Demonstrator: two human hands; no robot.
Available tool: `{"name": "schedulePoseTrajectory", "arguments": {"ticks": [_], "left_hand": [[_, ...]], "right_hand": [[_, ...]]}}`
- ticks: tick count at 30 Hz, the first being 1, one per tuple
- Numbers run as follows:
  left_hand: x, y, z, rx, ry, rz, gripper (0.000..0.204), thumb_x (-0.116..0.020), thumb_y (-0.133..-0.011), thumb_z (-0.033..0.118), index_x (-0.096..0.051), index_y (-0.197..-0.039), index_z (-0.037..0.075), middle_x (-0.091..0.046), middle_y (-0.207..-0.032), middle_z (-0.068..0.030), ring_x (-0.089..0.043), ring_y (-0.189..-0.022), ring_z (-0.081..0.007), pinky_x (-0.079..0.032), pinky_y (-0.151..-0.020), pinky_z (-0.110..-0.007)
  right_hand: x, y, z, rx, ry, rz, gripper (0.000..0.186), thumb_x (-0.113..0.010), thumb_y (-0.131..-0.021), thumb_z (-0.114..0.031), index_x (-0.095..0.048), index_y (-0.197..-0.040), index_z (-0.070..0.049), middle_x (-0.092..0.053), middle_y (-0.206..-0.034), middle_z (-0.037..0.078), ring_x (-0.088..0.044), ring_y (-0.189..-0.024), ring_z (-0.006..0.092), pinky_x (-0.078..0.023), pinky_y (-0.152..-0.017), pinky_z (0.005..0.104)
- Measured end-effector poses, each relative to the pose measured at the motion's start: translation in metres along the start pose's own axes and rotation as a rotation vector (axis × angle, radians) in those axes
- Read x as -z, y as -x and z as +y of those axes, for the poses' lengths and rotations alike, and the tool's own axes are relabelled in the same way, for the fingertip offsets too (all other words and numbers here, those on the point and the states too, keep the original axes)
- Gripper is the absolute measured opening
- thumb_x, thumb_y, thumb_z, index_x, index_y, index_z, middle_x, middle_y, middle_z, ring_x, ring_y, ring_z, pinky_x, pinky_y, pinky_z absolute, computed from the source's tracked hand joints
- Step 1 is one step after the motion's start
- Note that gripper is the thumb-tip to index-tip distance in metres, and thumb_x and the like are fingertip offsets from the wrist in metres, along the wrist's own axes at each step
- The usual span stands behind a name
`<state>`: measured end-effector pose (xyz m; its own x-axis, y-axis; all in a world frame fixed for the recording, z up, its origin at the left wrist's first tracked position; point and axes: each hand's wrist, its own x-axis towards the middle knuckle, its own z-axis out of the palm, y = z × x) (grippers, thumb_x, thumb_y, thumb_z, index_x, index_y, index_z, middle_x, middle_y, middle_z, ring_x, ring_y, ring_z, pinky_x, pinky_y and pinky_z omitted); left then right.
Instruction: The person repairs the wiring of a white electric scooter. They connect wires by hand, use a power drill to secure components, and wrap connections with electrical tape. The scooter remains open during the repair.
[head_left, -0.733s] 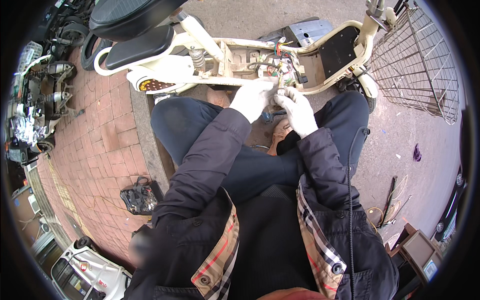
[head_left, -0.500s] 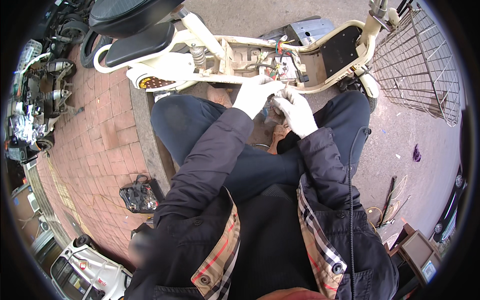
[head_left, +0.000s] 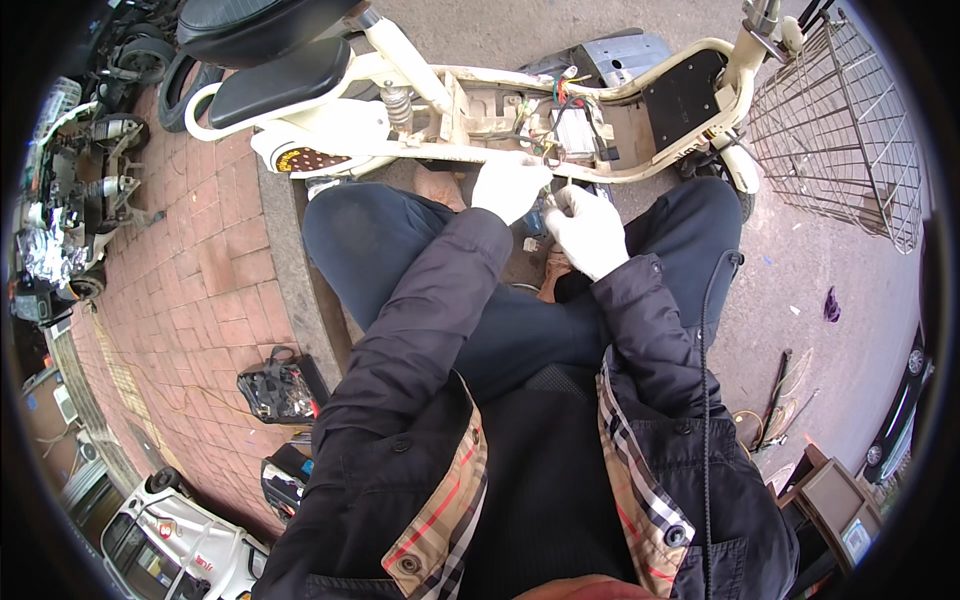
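A cream electric scooter [head_left: 475,153] stands across in front of me with its floor compartment uncovered. Inside are coloured wires [head_left: 565,90] and a silver box [head_left: 573,132]. My left hand [head_left: 512,187], in a white glove, is closed in a pinch at the near frame rail, with a thin wire at its fingertips. Close beside it, my right hand [head_left: 588,230], also gloved in white, pinches something small. The fingers hide most of what they hold. Below the hands, between my knees, small bluish items show, too partly hidden to name.
A wire basket [head_left: 840,130] juts out at the right front. The black seat [head_left: 285,88] is at the left. An open black tool bag [head_left: 280,388] lies on the brick paving. At the far left are wheeled vehicle frames [head_left: 100,190]; a long black rod [head_left: 775,400] lies at right.
My hands have drawn slightly apart; the left has shifted a little left, the right slightly nearer me. Both stay pinched. More of the silver box shows now.
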<state>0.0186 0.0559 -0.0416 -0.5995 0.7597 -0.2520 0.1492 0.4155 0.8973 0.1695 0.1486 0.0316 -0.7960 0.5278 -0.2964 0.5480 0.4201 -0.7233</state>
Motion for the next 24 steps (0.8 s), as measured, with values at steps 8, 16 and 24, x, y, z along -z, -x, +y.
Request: {"name": "schedulePoseTrajectory", "arguments": {"ticks": [8,16,24], "left_hand": [[-0.001,-0.004,-0.011,-0.137,-0.133,0.031,0.020,-0.075,-0.093,0.017,-0.076,-0.102,-0.001,-0.076,-0.087,-0.0130,-0.073,-0.079,-0.0202,-0.059,-0.071,-0.034],[0.013,-0.003,0.009,0.233,0.871,-0.039,0.023,-0.072,-0.097,0.009,-0.071,-0.116,-0.003,-0.077,-0.104,-0.0110,-0.076,-0.090,-0.0220,-0.063,-0.079,-0.035],[0.012,0.000,0.032,0.206,1.225,-0.020,0.026,-0.071,-0.098,0.006,-0.069,-0.122,-0.004,-0.077,-0.110,-0.0147,-0.076,-0.096,-0.0255,-0.063,-0.084,-0.037]], "right_hand": [[-0.002,0.002,0.004,0.008,0.050,0.035,0.031,-0.069,-0.097,-0.034,-0.072,-0.101,-0.003,-0.073,-0.083,0.021,-0.073,-0.081,0.0385,-0.055,-0.077,0.0460],[0.003,-0.013,0.020,-0.226,-0.812,-0.183,0.013,-0.068,-0.103,-0.010,-0.072,-0.109,0.000,-0.062,-0.078,-0.003,-0.050,-0.063,0.0032,-0.041,-0.058,0.0215],[0.005,-0.022,0.031,-0.145,-1.157,-0.231,0.018,-0.065,-0.104,-0.008,-0.070,-0.119,-0.001,-0.064,-0.085,-0.002,-0.053,-0.066,0.0051,-0.045,-0.063,0.0232]]}}
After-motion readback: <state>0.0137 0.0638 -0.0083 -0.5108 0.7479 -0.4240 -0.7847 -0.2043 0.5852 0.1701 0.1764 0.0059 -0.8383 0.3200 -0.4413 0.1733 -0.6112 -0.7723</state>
